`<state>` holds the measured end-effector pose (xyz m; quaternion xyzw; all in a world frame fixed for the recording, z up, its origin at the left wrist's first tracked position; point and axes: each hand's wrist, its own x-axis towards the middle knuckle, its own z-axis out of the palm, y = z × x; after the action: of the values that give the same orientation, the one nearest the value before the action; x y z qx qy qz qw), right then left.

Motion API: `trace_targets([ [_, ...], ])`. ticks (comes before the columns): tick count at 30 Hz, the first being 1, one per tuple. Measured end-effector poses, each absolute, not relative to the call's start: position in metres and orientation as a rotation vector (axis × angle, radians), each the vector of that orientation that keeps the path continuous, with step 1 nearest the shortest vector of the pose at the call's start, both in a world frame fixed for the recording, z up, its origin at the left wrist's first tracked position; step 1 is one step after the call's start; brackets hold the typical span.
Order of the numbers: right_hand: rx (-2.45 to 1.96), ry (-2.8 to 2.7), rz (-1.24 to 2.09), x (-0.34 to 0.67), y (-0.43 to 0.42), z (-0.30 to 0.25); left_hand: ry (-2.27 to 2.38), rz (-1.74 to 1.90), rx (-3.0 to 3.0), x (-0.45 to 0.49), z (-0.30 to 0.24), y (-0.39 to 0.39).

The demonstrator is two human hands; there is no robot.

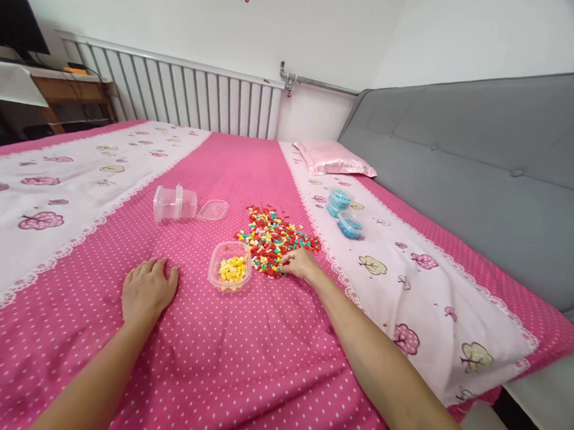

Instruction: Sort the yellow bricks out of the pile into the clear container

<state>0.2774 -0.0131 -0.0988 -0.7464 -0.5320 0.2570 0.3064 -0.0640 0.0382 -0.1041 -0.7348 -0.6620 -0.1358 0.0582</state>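
Observation:
A heap of small mixed pieces [271,236], mostly red with yellow, white and green ones, is spread on the pink dotted bedspread [220,379]. At the heap's near right edge, my right hand [299,264] has its fingers drawn together among the pieces; whatever is between the fingertips is too small to make out. Just left of the heap stands an open clear tub [214,277] with yellow pieces [232,269] inside. My left hand [148,289] lies flat on the bedspread, left of the tub, fingers stretched out and holding nothing.
Clear empty containers [169,204] lie on their side behind, beside a clear lid [214,210]. On the right, lidded tubs of teal pieces [339,201] and blue pieces [350,225] stand on the white strip. A pink pillow [335,158] rests by the grey headboard [486,159].

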Motion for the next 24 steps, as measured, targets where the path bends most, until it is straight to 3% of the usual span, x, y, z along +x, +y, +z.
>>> trace_targets([
  [18,-1.54,-0.914,1.122,0.279,-0.025,-0.081,-2.0,-0.407,-2.223,-0.064,-0.104,0.038],
  [24,-0.9,-0.546,1.388,0.278,-0.023,-0.067,-2.002,-0.4,-2.222,-0.063,-0.103,0.037],
])
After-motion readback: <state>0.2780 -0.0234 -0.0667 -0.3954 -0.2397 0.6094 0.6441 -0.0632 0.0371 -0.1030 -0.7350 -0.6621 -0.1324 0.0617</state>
